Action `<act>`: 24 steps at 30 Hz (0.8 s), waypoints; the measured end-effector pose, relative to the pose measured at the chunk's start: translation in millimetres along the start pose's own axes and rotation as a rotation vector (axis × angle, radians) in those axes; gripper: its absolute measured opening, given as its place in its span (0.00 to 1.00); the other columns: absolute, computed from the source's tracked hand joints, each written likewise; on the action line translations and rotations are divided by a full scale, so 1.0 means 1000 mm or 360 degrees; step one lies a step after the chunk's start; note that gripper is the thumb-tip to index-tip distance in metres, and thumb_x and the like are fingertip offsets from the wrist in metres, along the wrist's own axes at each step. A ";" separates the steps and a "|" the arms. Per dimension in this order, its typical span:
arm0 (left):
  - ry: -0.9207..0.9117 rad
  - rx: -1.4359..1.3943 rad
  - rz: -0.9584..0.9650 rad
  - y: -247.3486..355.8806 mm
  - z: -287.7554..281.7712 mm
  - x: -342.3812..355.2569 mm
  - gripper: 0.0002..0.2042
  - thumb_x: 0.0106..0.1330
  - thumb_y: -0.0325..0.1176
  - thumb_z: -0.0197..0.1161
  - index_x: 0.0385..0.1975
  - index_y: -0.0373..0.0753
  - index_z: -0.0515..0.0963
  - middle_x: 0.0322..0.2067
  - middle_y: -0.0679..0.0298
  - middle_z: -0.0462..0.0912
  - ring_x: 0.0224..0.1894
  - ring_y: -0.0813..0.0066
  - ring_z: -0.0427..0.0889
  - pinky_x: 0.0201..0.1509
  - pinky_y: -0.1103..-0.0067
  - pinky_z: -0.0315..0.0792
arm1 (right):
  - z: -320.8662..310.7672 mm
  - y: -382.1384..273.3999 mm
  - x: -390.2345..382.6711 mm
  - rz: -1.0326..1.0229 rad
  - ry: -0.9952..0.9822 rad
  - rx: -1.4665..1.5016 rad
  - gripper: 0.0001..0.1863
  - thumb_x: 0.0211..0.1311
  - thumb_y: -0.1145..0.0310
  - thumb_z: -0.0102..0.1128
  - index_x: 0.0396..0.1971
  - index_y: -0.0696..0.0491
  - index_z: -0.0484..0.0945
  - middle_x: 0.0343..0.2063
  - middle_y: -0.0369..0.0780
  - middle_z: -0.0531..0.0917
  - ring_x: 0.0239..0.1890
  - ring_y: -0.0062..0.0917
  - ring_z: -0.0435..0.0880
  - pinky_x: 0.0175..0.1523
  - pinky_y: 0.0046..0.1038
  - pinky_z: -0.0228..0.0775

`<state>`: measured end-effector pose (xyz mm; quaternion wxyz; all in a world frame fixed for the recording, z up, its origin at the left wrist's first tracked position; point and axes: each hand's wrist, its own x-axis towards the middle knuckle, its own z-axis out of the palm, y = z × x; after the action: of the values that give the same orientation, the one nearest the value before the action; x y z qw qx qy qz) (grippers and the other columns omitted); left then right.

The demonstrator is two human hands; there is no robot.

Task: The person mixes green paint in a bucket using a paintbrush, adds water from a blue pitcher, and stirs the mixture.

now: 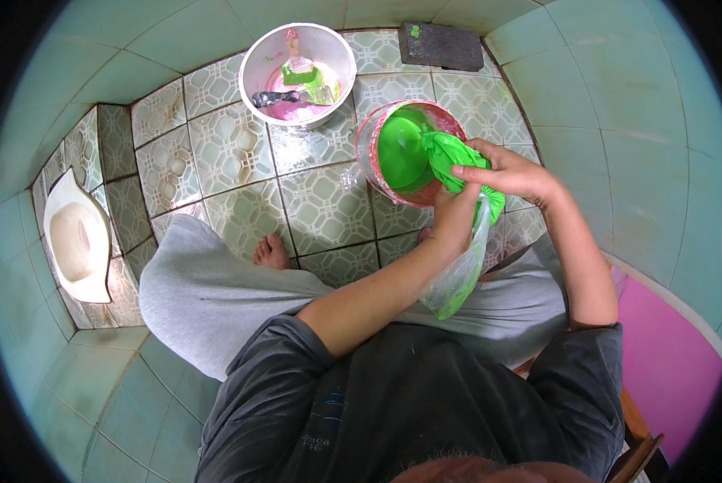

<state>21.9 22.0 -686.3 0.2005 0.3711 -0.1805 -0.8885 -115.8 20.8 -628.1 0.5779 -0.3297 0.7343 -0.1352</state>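
Observation:
A plastic bag point(449, 154) smeared with bright green paint is held tilted over the right side of a bucket. The bucket point(364, 142) has a red rim and green paint point(401, 153) inside it. My left hand point(454, 216) is closed round the bag, just outside the near rim; its fingers are partly hidden. My right hand point(509, 172) grips the bag from the right, thumb across its upper side. Toward my lap hangs the loose, clear end of the bag point(457, 282), streaked with green.
Beyond my feet a white basin point(250, 71) holds a brush point(298, 72) with green bristles and a black-handled scraper point(284, 97). At the far wall lies a dark block point(441, 47). A squat toilet point(78, 233) is at the left, a pink panel point(667, 362) at the right.

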 end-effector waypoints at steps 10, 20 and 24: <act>0.0042 0.0433 0.0012 -0.009 -0.008 0.013 0.17 0.65 0.37 0.59 0.46 0.29 0.73 0.39 0.59 0.78 0.40 0.73 0.77 0.42 0.74 0.71 | 0.009 0.016 0.021 0.0122 -0.0104 0.0312 0.42 0.52 0.58 0.71 0.62 0.65 0.63 0.53 0.46 0.77 0.55 0.27 0.75 0.62 0.26 0.64; -0.0016 0.0721 0.0205 -0.024 -0.017 0.024 0.15 0.63 0.32 0.59 0.43 0.26 0.71 0.37 0.55 0.77 0.40 0.71 0.76 0.42 0.73 0.70 | 0.016 0.000 0.026 0.0150 -0.0079 0.0426 0.37 0.49 0.65 0.72 0.58 0.66 0.67 0.48 0.45 0.80 0.49 0.26 0.79 0.55 0.25 0.70; 0.0058 0.0699 0.0160 -0.025 -0.014 0.022 0.17 0.64 0.34 0.58 0.46 0.26 0.70 0.40 0.54 0.77 0.41 0.70 0.76 0.43 0.72 0.70 | 0.020 0.007 0.032 0.0119 -0.0084 0.0534 0.30 0.51 0.69 0.68 0.54 0.65 0.72 0.42 0.42 0.82 0.43 0.23 0.81 0.50 0.23 0.72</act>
<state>12.5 30.4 -719.7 0.1622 0.4125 -0.3842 -0.8099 -103.2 8.8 -662.5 0.6484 -0.2045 0.6977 -0.2256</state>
